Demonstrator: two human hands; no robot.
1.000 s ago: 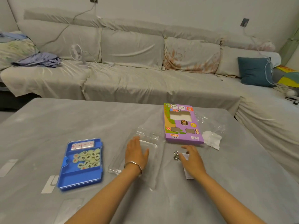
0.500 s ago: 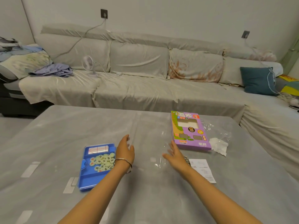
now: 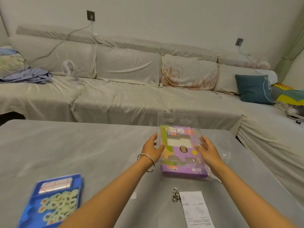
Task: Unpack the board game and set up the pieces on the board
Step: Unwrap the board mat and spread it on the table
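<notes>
Sofa [image 3: 123, 99]: covered in pale cloth, behind the table.
Table [image 3: 82, 153]: grey cover, carries all items.
Blue case [image 3: 32, 209]: near left corner, open; round pieces [image 3: 60, 203] heaped inside, rolled board [image 3: 56, 186] in its far compartment.
Purple box [image 3: 184, 169]: flat, centre-right.
Clear plastic shell [image 3: 177, 120]: held over the purple box, between both hands.
Left hand [image 3: 152, 149]: thumb and fingers pinch the shell's left edge.
Right hand [image 3: 208, 151]: pinches its right edge.
Receipt [image 3: 195, 209]: near edge, key rings [image 3: 175, 195] touching.

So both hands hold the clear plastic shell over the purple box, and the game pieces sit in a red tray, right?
Not quite. The head view shows the tray is blue, not red. Otherwise yes: the left hand and right hand hold the clear plastic shell over the purple box.
</notes>
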